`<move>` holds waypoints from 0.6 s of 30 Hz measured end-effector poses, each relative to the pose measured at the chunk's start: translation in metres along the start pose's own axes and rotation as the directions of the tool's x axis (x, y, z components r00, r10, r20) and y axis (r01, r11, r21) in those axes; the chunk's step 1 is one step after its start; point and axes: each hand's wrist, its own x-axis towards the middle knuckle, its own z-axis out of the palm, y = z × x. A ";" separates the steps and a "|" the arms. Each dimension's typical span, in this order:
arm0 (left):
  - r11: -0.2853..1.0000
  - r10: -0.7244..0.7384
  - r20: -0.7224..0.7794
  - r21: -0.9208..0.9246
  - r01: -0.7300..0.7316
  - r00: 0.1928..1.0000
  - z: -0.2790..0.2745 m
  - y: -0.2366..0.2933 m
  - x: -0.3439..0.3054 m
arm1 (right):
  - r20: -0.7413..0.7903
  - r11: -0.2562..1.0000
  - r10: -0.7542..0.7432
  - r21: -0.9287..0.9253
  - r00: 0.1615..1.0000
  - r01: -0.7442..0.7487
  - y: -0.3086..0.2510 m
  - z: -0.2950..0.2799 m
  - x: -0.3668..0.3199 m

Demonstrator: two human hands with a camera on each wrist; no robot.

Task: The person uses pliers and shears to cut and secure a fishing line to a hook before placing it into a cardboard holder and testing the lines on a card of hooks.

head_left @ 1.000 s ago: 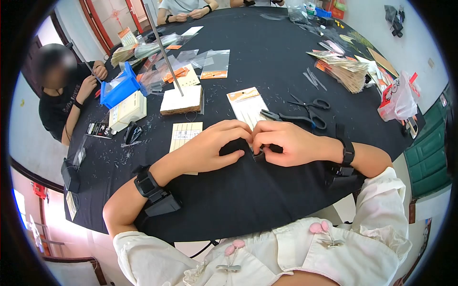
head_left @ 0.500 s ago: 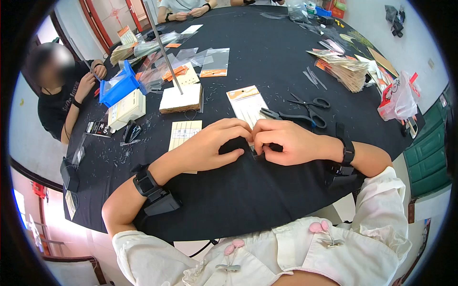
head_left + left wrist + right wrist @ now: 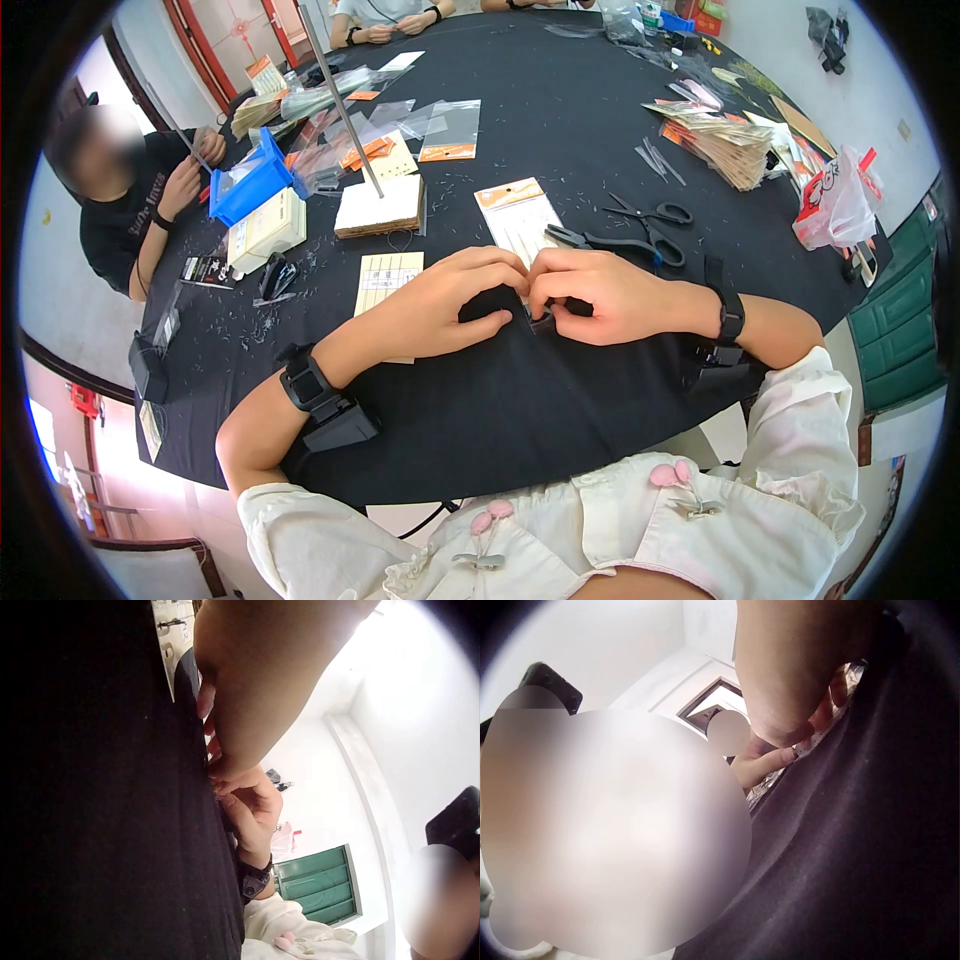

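Note:
Both hands meet over the black cloth near its front edge. The right hand (image 3: 605, 298) has its thumb and index finger bent together around a small dark, shiny piece (image 3: 541, 321), mostly hidden by the fingers. Beside it the left hand (image 3: 448, 303) lies with fingers extended, their tips at the right fingertips, the thumb held apart; whether it touches the piece cannot be told. Just beyond the fingertips lies a clear packet with an orange and white card (image 3: 518, 212). In the left wrist view, the right hand (image 3: 255, 810) shows behind the left hand (image 3: 251, 682).
Pliers (image 3: 605, 246) and scissors (image 3: 652, 222) lie beyond the right hand. A lined card (image 3: 385, 285) is partly under the left forearm. Farther left stand a card stack (image 3: 380, 212) with a metal rod and a blue bin (image 3: 251, 182). Several people sit around the table.
Both hands stay almost in place, with slight movement of the right fingers around the small piece. The person at the left has leaned a little left.

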 end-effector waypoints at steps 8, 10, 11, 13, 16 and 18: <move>1.000 -0.002 -0.005 0.000 0.002 1.000 0.000 0.003 0.000 | 0.000 0.999 -0.036 -0.004 0.999 0.036 0.004 0.000 0.000; 1.000 -0.007 -0.003 0.002 0.007 1.000 -0.001 0.002 0.000 | -0.005 1.000 -0.013 0.001 1.000 0.013 0.002 0.001 0.000; 1.000 -0.004 -0.003 -0.003 0.004 1.000 0.000 0.002 0.000 | -0.005 1.000 -0.013 0.002 1.000 0.013 0.002 0.001 0.000; 1.000 -0.002 -0.002 -0.007 0.002 1.000 0.000 0.002 0.000 | 0.002 1.000 0.002 0.001 1.000 -0.002 0.001 0.001 0.000; 1.000 -0.006 -0.007 -0.003 0.006 1.000 0.000 0.002 -0.001 | 0.001 0.999 -0.033 0.002 0.999 0.033 0.004 0.000 -0.001; 1.000 -0.007 -0.006 -0.010 0.007 1.000 0.000 0.002 0.000 | 0.005 1.000 -0.030 -0.003 1.000 0.030 0.005 0.001 -0.001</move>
